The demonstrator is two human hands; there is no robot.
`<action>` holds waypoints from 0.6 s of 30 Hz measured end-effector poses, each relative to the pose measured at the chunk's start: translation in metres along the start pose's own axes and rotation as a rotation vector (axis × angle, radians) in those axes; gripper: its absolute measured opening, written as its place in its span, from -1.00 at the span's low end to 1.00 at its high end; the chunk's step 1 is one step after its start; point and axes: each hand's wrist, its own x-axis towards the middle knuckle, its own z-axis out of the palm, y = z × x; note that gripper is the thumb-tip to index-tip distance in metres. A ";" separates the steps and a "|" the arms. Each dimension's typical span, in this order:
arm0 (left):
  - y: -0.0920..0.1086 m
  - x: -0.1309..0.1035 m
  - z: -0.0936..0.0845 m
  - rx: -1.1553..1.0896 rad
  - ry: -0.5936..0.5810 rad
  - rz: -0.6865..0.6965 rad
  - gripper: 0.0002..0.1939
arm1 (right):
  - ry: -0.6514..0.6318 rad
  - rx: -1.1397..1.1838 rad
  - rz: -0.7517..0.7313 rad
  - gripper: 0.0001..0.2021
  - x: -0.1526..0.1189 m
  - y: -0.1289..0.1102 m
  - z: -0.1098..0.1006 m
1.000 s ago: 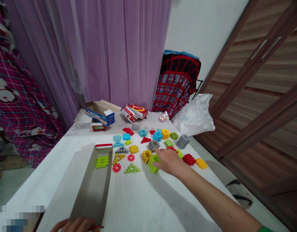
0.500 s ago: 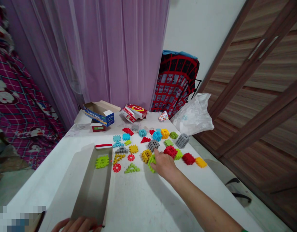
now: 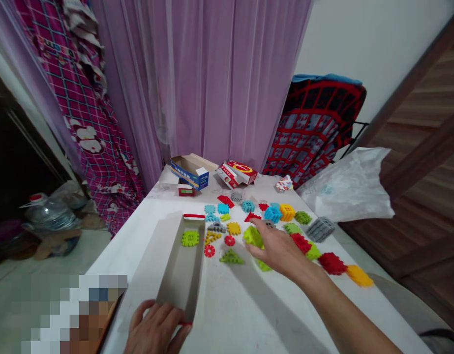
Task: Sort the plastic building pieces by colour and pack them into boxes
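My right hand reaches over the table from the right, thumb and fingers closed around a lime-green toothed building block. Just beneath it, another lime-green piece lies on the table, partly covered by the hand. My left hand grips the near end of a long, shallow cardboard box, fingers over its wall and thumb at the right corner. Inside the box, toward its far end, lies a flat lime-green square piece. A green triangular piece and a red disc lie right of the box.
Several coloured blocks spread across the white table, including a red block and a grey block. Behind them stand a blue box and a red-and-white box. A white plastic bag is at the back right.
My right hand has taken hold of a lime-green block and lifted it from the pile. My left hand shows more fully at the box's near end. The view has turned left.
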 end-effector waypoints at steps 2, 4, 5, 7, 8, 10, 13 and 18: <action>0.003 -0.001 -0.001 -0.019 -0.025 -0.028 -0.80 | -0.019 0.079 -0.172 -0.34 0.007 -0.021 -0.003; 0.004 -0.002 0.000 -0.033 -0.040 -0.048 -0.81 | -0.039 0.130 -0.331 -0.31 0.018 -0.042 -0.003; 0.004 -0.003 0.001 -0.039 -0.040 -0.055 -0.81 | -0.047 0.144 -0.404 -0.31 0.024 -0.052 -0.001; 0.004 -0.005 0.005 -0.052 -0.011 -0.064 -0.81 | -0.056 0.147 -0.531 -0.33 0.038 -0.070 0.004; 0.004 -0.005 0.008 -0.057 0.010 -0.065 -0.80 | -0.057 0.138 -0.582 -0.34 0.045 -0.078 0.007; 0.004 -0.006 0.012 -0.056 0.054 -0.065 -0.77 | -0.063 0.103 -0.651 -0.35 0.057 -0.091 0.013; 0.004 -0.004 0.009 -0.020 0.050 -0.040 -0.81 | -0.072 0.037 -0.704 -0.37 0.071 -0.106 0.021; 0.006 0.002 -0.004 0.023 0.048 0.003 -0.87 | -0.103 -0.056 -0.730 -0.33 0.082 -0.118 0.034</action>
